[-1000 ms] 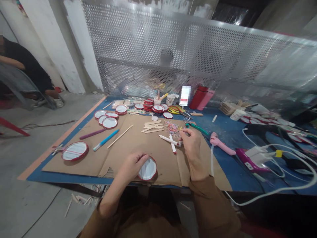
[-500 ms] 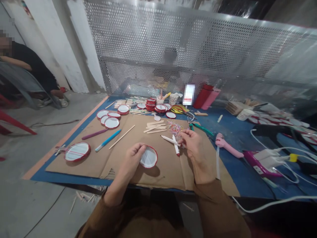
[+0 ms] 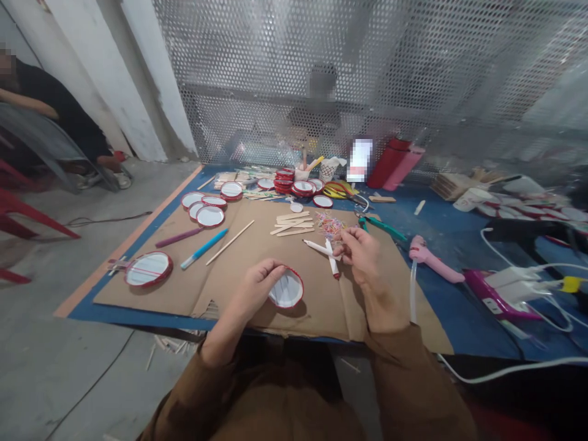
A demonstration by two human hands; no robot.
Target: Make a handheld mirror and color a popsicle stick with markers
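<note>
Left hand (image 3: 260, 285): thumb and fingers gripping the red-rimmed round disc (image 3: 287, 291), smooth and white-faced, near the cardboard's front edge
Right hand (image 3: 361, 252): fingertips pinched together beside thin, tangled colored bands (image 3: 327, 224); cannot tell if they hold one
Cardboard sheet (image 3: 243, 251): matte, creased; bare between disc and slender wooden stick (image 3: 230, 242)
Craft sticks (image 3: 294, 224): flat, loosely overlapping

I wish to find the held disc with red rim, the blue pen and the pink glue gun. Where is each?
Held disc (image 3: 288, 291): head view, white face.
Blue pen (image 3: 205, 248): head view, middle of barrel.
Pink glue gun (image 3: 438, 266): head view, handle.
</note>
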